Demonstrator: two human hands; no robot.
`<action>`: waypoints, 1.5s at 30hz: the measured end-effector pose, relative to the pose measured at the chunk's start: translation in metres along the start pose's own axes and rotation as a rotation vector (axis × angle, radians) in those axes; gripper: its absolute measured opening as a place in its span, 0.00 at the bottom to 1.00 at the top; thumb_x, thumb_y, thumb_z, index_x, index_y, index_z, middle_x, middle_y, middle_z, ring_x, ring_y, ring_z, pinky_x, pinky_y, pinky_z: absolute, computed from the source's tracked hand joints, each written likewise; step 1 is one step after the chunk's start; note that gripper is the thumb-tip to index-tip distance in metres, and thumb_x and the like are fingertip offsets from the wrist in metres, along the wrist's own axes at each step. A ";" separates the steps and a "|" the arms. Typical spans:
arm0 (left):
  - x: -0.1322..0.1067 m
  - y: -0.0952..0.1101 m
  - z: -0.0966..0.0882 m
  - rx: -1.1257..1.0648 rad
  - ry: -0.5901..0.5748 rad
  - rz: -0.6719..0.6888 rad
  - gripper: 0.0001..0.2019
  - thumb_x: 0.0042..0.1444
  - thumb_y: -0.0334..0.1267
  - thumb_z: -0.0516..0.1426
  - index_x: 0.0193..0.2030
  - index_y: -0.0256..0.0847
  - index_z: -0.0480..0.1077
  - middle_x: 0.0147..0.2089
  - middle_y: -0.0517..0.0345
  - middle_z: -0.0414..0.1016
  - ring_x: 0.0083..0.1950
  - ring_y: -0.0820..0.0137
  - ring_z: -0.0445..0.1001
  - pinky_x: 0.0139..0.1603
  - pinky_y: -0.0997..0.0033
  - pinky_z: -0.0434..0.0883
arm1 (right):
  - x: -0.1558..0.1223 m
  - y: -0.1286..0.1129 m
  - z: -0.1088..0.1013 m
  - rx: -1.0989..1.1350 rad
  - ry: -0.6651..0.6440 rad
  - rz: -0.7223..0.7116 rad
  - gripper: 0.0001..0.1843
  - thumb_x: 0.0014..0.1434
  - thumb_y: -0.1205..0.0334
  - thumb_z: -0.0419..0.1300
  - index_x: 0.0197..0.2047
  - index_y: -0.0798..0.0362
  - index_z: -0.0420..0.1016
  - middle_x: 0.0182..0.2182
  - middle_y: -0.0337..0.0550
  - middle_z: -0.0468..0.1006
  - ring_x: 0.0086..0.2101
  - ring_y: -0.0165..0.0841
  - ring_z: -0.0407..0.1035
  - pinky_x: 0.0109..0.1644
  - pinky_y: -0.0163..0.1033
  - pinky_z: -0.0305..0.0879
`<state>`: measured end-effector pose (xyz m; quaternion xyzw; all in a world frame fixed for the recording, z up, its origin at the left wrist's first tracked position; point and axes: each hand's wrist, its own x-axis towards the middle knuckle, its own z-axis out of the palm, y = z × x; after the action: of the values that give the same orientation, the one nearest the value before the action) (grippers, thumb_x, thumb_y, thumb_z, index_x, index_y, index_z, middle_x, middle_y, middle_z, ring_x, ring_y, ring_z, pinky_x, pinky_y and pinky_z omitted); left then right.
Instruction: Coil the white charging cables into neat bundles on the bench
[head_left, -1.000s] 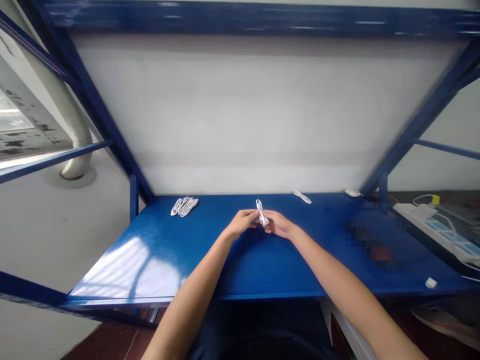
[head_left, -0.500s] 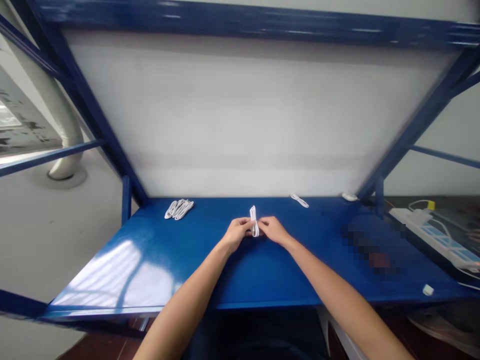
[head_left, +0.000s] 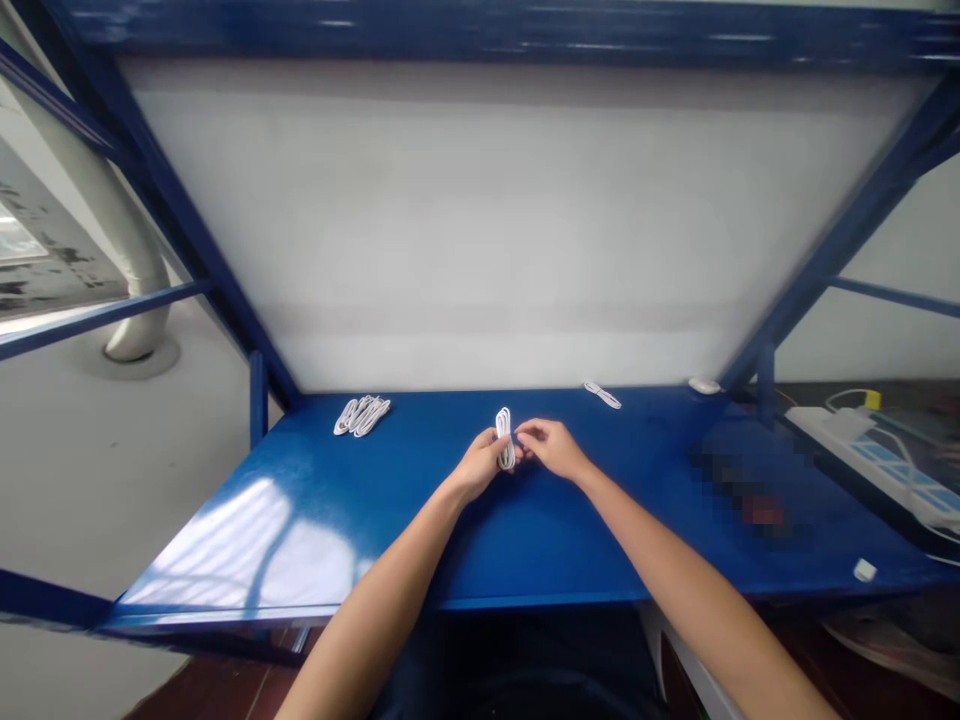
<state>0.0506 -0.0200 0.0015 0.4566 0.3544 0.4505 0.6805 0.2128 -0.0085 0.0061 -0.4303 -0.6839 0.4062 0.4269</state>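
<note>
My left hand point(head_left: 478, 464) grips a coiled white cable point(head_left: 504, 424) upright above the blue table, thumb across its front. Just right of the coil is my right hand point(head_left: 553, 446), its thumb and fingertips pinched together. Whatever lies between those fingertips is too small to make out. Several more coiled white cables point(head_left: 363, 416) lie in a bunch at the table's back left. Another white cable coil point(head_left: 602, 395) rests alone near the back edge, right of my hands.
The blue table point(head_left: 405, 540) backs onto a white panel point(head_left: 480, 230) in a blue frame. On the right are a white power strip point(head_left: 885, 468), a small white cube-shaped piece point(head_left: 864, 570) and a white rounded object point(head_left: 704, 385). A dark blurred patch hides part of the table there.
My right hand has drawn slightly away to the right from the cable coil, fingers now curled in a pinch. The left hand keeps its hold, with the coil turned a little more face-on.
</note>
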 end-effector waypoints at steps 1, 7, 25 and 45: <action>0.000 -0.001 0.000 0.027 0.003 0.011 0.12 0.56 0.42 0.58 0.35 0.36 0.63 0.27 0.56 0.73 0.26 0.73 0.71 0.26 0.74 0.66 | 0.000 -0.001 0.000 0.000 -0.011 -0.002 0.09 0.55 0.57 0.58 0.35 0.54 0.74 0.28 0.42 0.77 0.28 0.33 0.72 0.31 0.38 0.71; 0.003 -0.004 -0.002 0.041 -0.056 -0.029 0.12 0.55 0.44 0.56 0.34 0.36 0.63 0.23 0.61 0.68 0.21 0.75 0.66 0.23 0.74 0.64 | -0.005 -0.006 -0.003 -0.291 0.038 -0.266 0.07 0.60 0.63 0.53 0.35 0.53 0.72 0.32 0.42 0.74 0.31 0.31 0.69 0.37 0.38 0.67; -0.002 0.002 -0.003 0.365 -0.167 0.094 0.16 0.58 0.51 0.52 0.35 0.39 0.61 0.25 0.64 0.63 0.21 0.78 0.59 0.22 0.77 0.59 | 0.001 0.002 -0.018 0.192 -0.203 0.120 0.15 0.52 0.51 0.63 0.34 0.56 0.75 0.24 0.38 0.73 0.25 0.28 0.69 0.32 0.36 0.70; -0.007 -0.011 -0.004 1.228 0.113 0.236 0.05 0.62 0.39 0.50 0.42 0.42 0.60 0.35 0.48 0.69 0.37 0.59 0.71 0.39 0.67 0.63 | -0.002 0.001 0.004 0.142 -0.029 0.250 0.05 0.47 0.65 0.65 0.29 0.56 0.75 0.21 0.37 0.73 0.22 0.27 0.68 0.25 0.33 0.70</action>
<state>0.0475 -0.0277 -0.0094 0.7758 0.5311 0.2602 0.2199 0.2098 -0.0109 0.0031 -0.4749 -0.6004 0.5098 0.3925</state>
